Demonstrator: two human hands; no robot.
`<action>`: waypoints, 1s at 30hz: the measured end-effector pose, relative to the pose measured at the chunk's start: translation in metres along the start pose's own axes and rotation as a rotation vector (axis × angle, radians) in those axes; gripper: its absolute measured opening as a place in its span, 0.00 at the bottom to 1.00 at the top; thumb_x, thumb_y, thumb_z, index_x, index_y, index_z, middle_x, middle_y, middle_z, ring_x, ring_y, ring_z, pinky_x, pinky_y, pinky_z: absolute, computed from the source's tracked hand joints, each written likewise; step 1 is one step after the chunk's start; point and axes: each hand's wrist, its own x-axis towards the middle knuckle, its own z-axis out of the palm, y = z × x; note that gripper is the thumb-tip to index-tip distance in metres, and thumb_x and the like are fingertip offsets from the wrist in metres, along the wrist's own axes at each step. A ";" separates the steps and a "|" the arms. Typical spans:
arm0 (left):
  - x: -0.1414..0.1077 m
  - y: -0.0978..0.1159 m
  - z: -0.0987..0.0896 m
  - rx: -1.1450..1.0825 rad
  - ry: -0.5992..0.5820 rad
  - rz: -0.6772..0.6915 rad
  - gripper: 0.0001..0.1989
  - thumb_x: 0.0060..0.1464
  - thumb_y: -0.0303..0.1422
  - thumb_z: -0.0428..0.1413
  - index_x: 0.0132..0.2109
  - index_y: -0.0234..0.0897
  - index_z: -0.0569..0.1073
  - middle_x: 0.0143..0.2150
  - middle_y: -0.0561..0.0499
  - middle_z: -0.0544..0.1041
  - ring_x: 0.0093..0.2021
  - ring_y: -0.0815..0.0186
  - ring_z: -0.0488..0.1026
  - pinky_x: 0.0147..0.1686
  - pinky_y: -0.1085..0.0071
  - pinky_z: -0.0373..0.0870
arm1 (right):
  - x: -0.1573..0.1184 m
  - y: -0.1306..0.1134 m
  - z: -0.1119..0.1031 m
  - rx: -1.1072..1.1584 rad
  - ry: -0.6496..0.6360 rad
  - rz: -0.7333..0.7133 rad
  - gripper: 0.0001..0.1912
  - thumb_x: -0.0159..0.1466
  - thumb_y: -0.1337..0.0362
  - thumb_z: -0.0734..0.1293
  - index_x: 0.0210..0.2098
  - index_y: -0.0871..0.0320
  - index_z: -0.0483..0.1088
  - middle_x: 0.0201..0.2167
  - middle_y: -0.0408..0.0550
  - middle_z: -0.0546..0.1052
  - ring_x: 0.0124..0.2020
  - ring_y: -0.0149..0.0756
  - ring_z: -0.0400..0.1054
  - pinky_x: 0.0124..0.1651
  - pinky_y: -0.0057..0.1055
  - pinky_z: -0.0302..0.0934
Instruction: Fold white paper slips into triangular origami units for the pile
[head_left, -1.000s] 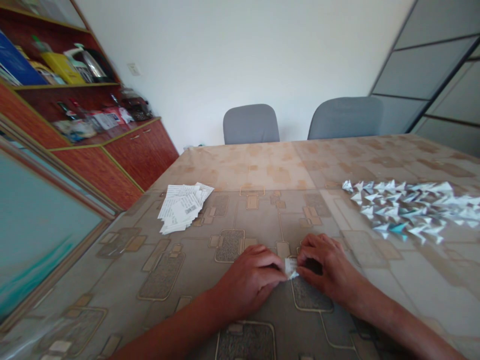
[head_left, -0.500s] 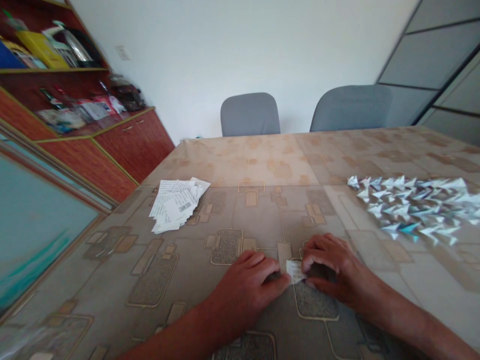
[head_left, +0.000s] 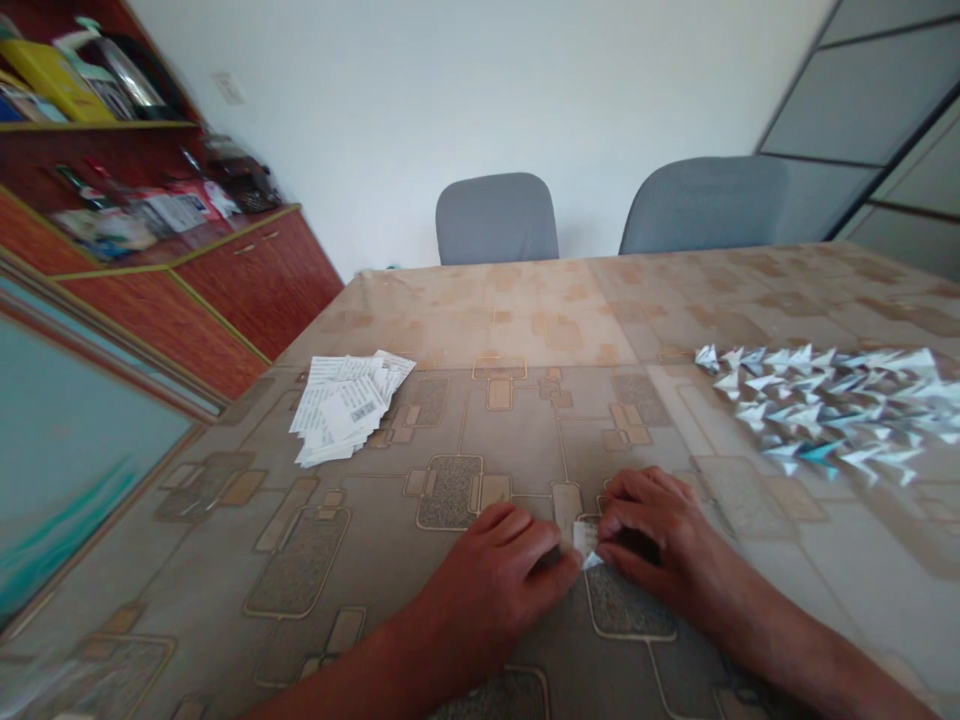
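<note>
A small printed paper piece (head_left: 586, 538) lies on the patterned tablecloth between my two hands, with a folded corner at its lower right. My left hand (head_left: 504, 570) pinches its left edge between thumb and finger. From the other side, my right hand (head_left: 660, 535) grips the right edge, its fingertips close together at the fold. Part of the paper is hidden by the fingers. To the left sits a loose pile of printed paper slips (head_left: 346, 405). On the right stand several small folded paper shapes (head_left: 810, 410) in rows, mostly white with one teal.
The table (head_left: 480, 310) stretches to two grey chairs, a nearer-centre one (head_left: 496, 220) and a right one (head_left: 701, 208), by a white wall. A red-brown cabinet (head_left: 262, 285) with shelves of household items stands at the left. Grey panels are at the right.
My right thumb and fingers have moved slightly left over the paper, and its lower right corner is now folded. The camera view has shifted a little.
</note>
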 end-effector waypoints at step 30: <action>0.003 -0.007 0.000 0.054 -0.029 0.087 0.11 0.67 0.32 0.48 0.52 0.41 0.70 0.42 0.50 0.74 0.39 0.64 0.65 0.41 0.64 0.64 | 0.002 -0.001 0.004 -0.064 0.023 0.049 0.09 0.54 0.74 0.70 0.26 0.54 0.71 0.31 0.44 0.72 0.37 0.40 0.65 0.43 0.38 0.54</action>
